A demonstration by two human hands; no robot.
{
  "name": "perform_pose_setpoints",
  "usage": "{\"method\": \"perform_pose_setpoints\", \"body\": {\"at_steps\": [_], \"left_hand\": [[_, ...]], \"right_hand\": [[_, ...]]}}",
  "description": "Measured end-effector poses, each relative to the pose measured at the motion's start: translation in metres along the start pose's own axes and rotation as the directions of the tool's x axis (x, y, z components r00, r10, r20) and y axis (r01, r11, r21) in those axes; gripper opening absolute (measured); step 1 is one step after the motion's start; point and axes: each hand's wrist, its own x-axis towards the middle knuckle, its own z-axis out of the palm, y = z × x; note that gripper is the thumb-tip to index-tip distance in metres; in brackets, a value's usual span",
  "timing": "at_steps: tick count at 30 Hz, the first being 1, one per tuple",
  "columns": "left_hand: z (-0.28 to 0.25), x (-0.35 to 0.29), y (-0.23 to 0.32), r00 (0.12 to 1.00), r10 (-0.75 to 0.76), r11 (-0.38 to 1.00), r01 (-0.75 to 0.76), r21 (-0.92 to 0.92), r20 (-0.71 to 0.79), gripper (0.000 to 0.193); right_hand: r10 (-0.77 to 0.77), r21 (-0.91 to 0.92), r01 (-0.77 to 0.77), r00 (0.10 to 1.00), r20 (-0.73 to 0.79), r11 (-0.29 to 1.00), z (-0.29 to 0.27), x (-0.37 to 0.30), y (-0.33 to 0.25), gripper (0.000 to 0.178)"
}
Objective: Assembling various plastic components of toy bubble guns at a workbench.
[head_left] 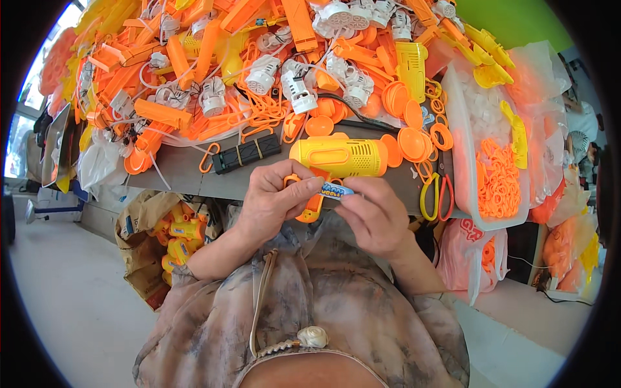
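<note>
Near the table's front edge, my left hand [278, 197] is closed around an orange handle-shaped piece [312, 208], its thumb pointing right. My right hand [377, 216] pinches the right end of a small blue sticker [335, 190] with printed lettering, which lies against the orange piece by my left thumb. Just beyond my fingers is a yellow toy body [343, 157] with a slotted grille and an orange end, lying on its side. My fingers hide whether the orange piece joins it.
A large heap of orange parts and white motor units [262, 74] covers the table's far side. A rubber-banded black bundle [247, 153] lies left, scissors [446, 197] right. Beyond them stands a clear tub [460, 142] of orange clips. A paper bag [139, 242] of yellow toys sits below left.
</note>
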Motion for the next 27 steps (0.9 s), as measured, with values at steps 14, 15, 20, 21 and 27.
{"method": "perform_pose_setpoints", "body": {"at_steps": [14,15,20,21,27], "left_hand": [[-0.047,-0.001,0.002,0.822,0.433,0.304,-0.519,0.799,0.369,0.026],[-0.052,0.000,0.002,0.762,0.457,0.170,-0.581,0.796,0.459,0.030],[-0.053,0.008,0.005,0.675,0.402,0.008,-0.678,0.735,0.619,0.030],[-0.051,0.011,0.003,0.637,0.402,-0.024,-0.711,0.703,0.657,0.028],[-0.056,0.020,-0.012,0.633,0.349,-0.055,-0.722,0.690,0.691,0.023]], "right_hand": [[0.130,-0.316,-0.139,0.990,-0.050,0.938,-0.033,0.004,0.050,0.037],[0.134,-0.334,-0.124,0.991,0.009,0.934,-0.033,0.005,0.051,0.038],[0.143,-0.292,-0.115,0.987,0.076,0.950,-0.022,0.011,0.056,0.043],[0.144,-0.287,-0.109,0.984,0.104,0.952,-0.018,0.013,0.056,0.045],[0.119,-0.182,-0.088,0.978,0.171,0.979,-0.004,0.024,0.052,0.057]]}}
